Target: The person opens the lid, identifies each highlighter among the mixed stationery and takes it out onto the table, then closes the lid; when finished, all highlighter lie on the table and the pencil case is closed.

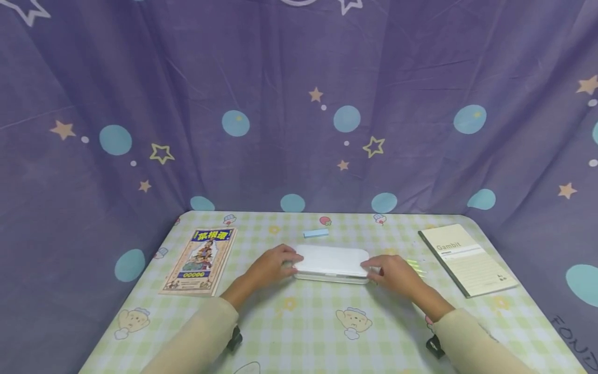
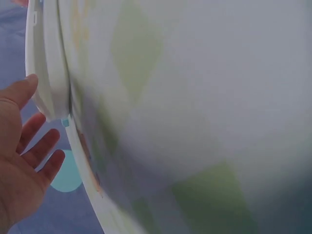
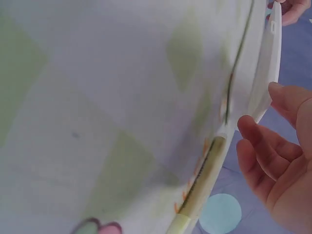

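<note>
A flat white case [image 1: 330, 262] with rounded corners lies mid-table, its lid [image 1: 329, 257] slightly raised along the front edge. At its left end my left hand [image 1: 274, 267] pinches the lid; in the left wrist view the thumb [image 2: 30, 85] presses the rim and the other fingers spread loosely. My right hand [image 1: 393, 272] grips the opposite end. In the right wrist view that thumb [image 3: 276, 90] is on the lid's edge, with the index fingertip near the case's corner. What is inside the case is hidden.
Behind the case lies a small light-blue bar [image 1: 316, 233]. Several light-green strips [image 1: 415, 267] are beside my right hand. A booklet with an illustrated cover [image 1: 201, 262] lies at left, a "Gambit" notebook [image 1: 467, 259] at right. A purple curtain [image 1: 299, 171] encloses the checked tabletop [image 1: 313, 337].
</note>
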{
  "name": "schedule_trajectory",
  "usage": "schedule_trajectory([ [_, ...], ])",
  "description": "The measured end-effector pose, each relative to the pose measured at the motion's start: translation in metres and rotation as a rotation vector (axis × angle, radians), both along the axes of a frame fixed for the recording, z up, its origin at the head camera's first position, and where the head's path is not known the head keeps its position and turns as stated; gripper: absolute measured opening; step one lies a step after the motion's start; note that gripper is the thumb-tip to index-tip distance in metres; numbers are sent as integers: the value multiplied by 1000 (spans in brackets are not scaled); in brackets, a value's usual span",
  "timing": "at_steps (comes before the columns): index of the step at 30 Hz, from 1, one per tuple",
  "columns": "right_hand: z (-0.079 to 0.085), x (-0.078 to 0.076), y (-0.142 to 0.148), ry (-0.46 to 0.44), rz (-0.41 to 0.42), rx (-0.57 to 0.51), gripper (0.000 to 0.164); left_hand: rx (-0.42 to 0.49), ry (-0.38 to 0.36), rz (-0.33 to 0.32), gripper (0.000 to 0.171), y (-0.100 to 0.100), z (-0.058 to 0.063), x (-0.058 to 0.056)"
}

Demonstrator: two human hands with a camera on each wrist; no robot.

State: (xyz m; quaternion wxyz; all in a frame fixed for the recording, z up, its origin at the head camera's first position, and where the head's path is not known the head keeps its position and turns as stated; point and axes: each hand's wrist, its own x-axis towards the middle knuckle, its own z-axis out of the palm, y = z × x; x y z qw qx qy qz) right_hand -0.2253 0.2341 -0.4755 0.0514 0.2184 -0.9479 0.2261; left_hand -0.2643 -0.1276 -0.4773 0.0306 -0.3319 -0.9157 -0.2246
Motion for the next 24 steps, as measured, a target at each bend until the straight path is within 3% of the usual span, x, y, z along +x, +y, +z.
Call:
schedule_trajectory([
  [3,-6,0,-2,35,2,38,23,-14,53,-12,37,-1,-6,1],
  [12,-14,5,-6,189,10,100,21,-31,77,17,39,1,-9,4],
  [18,-15,4,-5,173,-1,101,22,-54,52,59,39,4,-8,3],
  [24,-11,5,-3,154,9,113,21,-137,57,69,48,5,-3,5],
])
